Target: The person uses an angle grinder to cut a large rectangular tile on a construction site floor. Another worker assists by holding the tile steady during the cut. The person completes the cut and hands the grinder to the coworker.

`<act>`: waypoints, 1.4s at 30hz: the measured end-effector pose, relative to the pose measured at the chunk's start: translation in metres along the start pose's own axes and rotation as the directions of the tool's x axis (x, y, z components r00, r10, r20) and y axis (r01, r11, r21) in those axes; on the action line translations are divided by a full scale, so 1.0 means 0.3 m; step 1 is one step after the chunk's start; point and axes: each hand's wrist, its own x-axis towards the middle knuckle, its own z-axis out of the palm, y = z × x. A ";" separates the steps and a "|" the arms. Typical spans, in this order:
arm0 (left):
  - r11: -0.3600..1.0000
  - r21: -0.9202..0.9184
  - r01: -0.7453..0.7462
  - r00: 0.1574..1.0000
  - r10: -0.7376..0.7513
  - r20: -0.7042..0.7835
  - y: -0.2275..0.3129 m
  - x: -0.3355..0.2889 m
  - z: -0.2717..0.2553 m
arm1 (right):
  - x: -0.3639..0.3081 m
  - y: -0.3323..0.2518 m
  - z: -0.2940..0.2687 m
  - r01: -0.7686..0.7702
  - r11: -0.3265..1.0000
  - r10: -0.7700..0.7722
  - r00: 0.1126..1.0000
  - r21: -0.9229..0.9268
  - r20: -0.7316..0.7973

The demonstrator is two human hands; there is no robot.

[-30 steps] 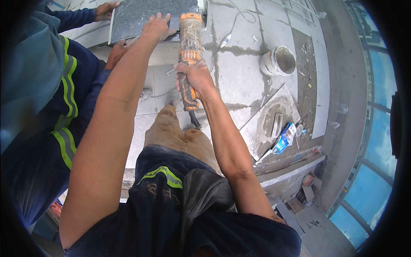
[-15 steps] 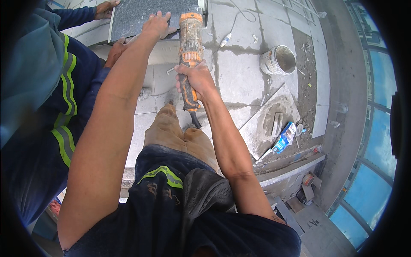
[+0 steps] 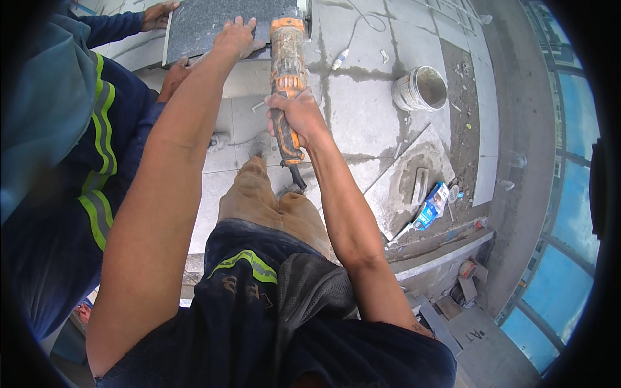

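Observation:
My right hand (image 3: 297, 117) is wrapped around the rear handle of a dusty orange-and-grey angle grinder (image 3: 288, 61). The grinder's head lies at the right end of a dark grey stone slab (image 3: 204, 26), and its disc is mostly out of sight. A black power cord (image 3: 297, 176) hangs from the handle's end. Flat on the slab's near edge, my left hand (image 3: 237, 39) has its fingers spread. Another person's hand (image 3: 160, 13) rests at the slab's left end; that person's other hand (image 3: 174, 78) is at its near edge, beside my left forearm.
A white bucket (image 3: 414, 90), stained with mortar, stands right of the grinder on pale paving (image 3: 362, 116). Nearer lie a square board (image 3: 394, 200), a trowel-like float (image 3: 420, 187) and a blue packet (image 3: 431, 207). A cable with a connector (image 3: 341, 59) crosses the floor. The co-worker stands close at left.
The grinder's handle end and its cord have swung slightly to the right in my right hand. My left hand and the slab stay in place.

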 end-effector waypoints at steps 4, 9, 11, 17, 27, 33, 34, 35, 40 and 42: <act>1.000 -0.008 0.004 1.000 -0.004 0.001 -0.001 -0.001 -0.002 | 0.009 0.000 -0.003 -0.013 1.000 0.013 1.000 0.013 0.013; 0.999 -0.023 0.027 1.000 -0.027 0.001 0.008 -0.002 -0.009 | -0.011 0.010 0.004 0.008 1.000 -0.008 0.999 0.002 -0.051; 0.999 -0.022 0.024 1.000 -0.024 0.001 0.008 -0.003 -0.009 | -0.013 0.010 0.000 0.002 1.000 -0.002 1.000 -0.008 -0.028; 1.000 -0.015 0.021 1.000 -0.021 0.003 0.005 0.002 -0.006 | -0.013 0.016 -0.002 -0.019 1.000 0.019 0.999 -0.006 -0.026; 1.000 -0.019 -0.009 1.000 0.009 -0.024 -0.007 0.010 0.008 | -0.050 -0.009 0.007 -0.037 0.999 0.036 0.999 -0.023 -0.032; 1.000 -0.013 -0.008 0.999 0.007 -0.031 -0.008 0.009 0.014 | -0.026 0.001 -0.010 -0.041 0.999 0.041 0.999 -0.026 -0.008; 1.000 -0.012 -0.005 0.999 0.004 -0.034 -0.008 0.007 0.016 | -0.015 0.003 -0.013 -0.042 0.999 0.042 0.999 -0.026 -0.008; 1.000 -0.012 -0.005 1.000 0.005 -0.027 -0.009 0.008 0.014 | -0.004 0.004 -0.017 -0.045 0.999 0.045 0.999 -0.028 -0.011; 1.000 -0.017 0.000 1.000 0.000 -0.012 -0.006 0.006 0.009 | 0.016 0.007 -0.028 -0.033 0.999 0.033 0.999 0.006 0.026; 1.000 -0.014 0.001 1.000 -0.002 -0.014 -0.006 0.002 0.008 | 0.013 0.007 -0.024 -0.038 0.999 0.038 0.999 0.015 0.012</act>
